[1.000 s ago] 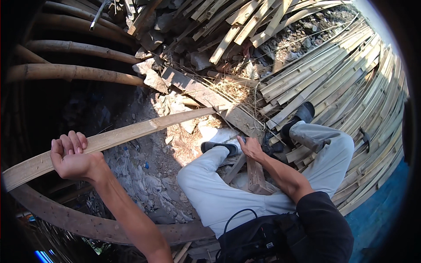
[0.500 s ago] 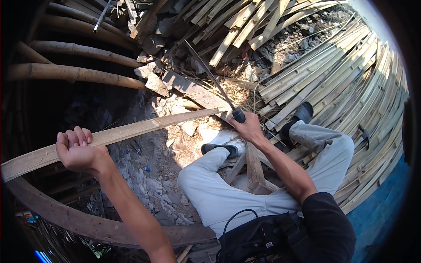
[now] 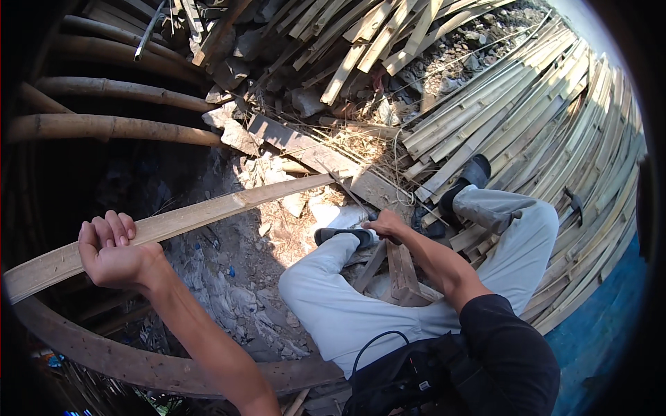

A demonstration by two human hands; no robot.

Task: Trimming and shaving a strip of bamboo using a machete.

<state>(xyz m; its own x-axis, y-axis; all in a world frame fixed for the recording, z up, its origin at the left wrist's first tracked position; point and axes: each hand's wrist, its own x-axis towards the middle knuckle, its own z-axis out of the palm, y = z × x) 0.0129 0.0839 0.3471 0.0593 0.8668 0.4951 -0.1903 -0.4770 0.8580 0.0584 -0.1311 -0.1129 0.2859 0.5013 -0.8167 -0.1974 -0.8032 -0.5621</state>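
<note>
My left hand is wrapped round a long pale bamboo strip near its left end. The strip slants up to the right, and its far tip lies over a wooden plank on the ground. In my right hand is the handle of a long-bladed knife, low beside my foot. Its thin blade points up and left, reaching the strip's tip; whether they touch I cannot tell. My fingers hide most of the handle.
Split bamboo strips are heaped at right, with another pile at the top. Round bamboo poles lie at upper left. A curved dark beam crosses the lower left. Between my legs stands a wooden block. Rubble surrounds the plank.
My right hand has come down toward me with the knife, its blade dropping to the strip's tip. The left hand still grips the strip, shifted slightly left.
</note>
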